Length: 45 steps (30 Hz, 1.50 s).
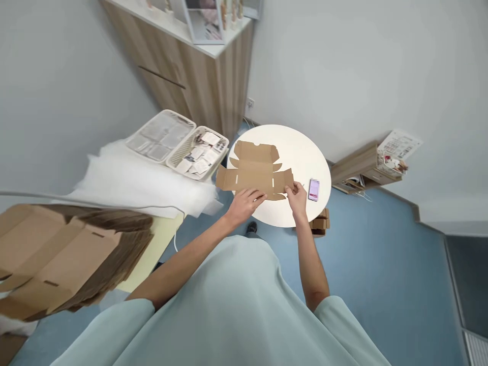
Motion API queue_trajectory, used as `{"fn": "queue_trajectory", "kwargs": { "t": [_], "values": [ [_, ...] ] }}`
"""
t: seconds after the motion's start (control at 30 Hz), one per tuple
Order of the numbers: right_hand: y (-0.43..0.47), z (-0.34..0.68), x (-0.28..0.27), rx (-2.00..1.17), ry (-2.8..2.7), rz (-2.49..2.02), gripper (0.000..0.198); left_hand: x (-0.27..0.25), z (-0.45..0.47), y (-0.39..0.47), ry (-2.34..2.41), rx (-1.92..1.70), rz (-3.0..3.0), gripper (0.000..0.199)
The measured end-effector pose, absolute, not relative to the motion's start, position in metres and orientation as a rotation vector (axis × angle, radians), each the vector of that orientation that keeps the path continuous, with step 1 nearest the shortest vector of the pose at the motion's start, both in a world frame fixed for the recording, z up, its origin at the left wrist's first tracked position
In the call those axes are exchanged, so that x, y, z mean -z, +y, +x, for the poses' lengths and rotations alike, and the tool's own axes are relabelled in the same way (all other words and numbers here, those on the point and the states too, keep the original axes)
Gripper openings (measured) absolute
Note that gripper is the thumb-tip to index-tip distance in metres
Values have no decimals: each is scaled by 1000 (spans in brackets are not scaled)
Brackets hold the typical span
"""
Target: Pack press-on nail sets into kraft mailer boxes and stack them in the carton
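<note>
A brown cardboard box blank (254, 175) is spread out, mostly unfolded, on a round white table (305, 147). Its side flaps, small ear flaps and far panel with a notch show. My left hand (247, 205) is on the near edge of the blank, fingers over the cardboard and closed on that edge; its underside is hidden. At the right side flap, my right hand (297, 200) pinches the near corner between thumb and fingers. A phone (313, 189) with a lit screen lies just right of my right hand.
Left of the table are a basket of small white packets (200, 155), a basket of clear bags (160, 134), white wrapping sheets (145, 185) and a stack of flat cardboard boxes (72, 249). Folded boxes (321, 223) stand below the table. A wooden cabinet (206, 81) rises behind.
</note>
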State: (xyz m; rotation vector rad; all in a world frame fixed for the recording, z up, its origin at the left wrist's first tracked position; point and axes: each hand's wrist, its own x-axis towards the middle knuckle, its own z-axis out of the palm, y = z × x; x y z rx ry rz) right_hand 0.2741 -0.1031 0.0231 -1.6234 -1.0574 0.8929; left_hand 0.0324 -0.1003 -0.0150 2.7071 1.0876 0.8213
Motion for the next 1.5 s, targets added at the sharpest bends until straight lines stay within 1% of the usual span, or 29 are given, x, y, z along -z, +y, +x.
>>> {"fn": "queue_trajectory", "kwargs": {
  "t": [0.13,0.3,0.47,0.6,0.67,0.8,0.83,0.97,1.1,1.2,1.3,1.4,1.5],
  "values": [
    [-111,341,39,-964,-874,-1698,41,60,102,-75,841,-551,2829,39],
    [-123,391,110,-1105,-731,-1871,36,118,162,-59,589,-220,2845,35],
    [-129,409,156,-1172,-632,-1996,29,155,187,-60,515,44,2800,37],
    [-129,415,179,-1192,-607,-2117,28,169,189,-59,621,206,2616,38],
    [-130,419,185,-1177,-616,-2196,29,175,183,-57,738,273,2489,40],
    [-127,430,184,-1081,-681,-2319,35,181,158,-50,983,361,2268,57],
    [-123,432,181,-1039,-732,-2333,38,181,150,-48,1012,372,2240,58],
    [-91,430,169,-919,-1080,-2319,52,184,130,-42,1067,389,2164,54],
    [-50,416,165,-1089,-1225,-2299,66,189,126,-40,1125,354,2043,56],
    [-33,405,168,-1199,-1320,-2320,71,194,127,-37,1165,300,1948,58],
    [-33,396,174,-1217,-1410,-2309,77,197,126,-32,1219,253,1894,56],
    [-46,390,178,-1230,-1465,-2265,84,198,126,-28,1299,205,1802,50],
    [-62,386,180,-1282,-1505,-2239,101,197,126,-25,1359,163,1694,48]
  ]
}}
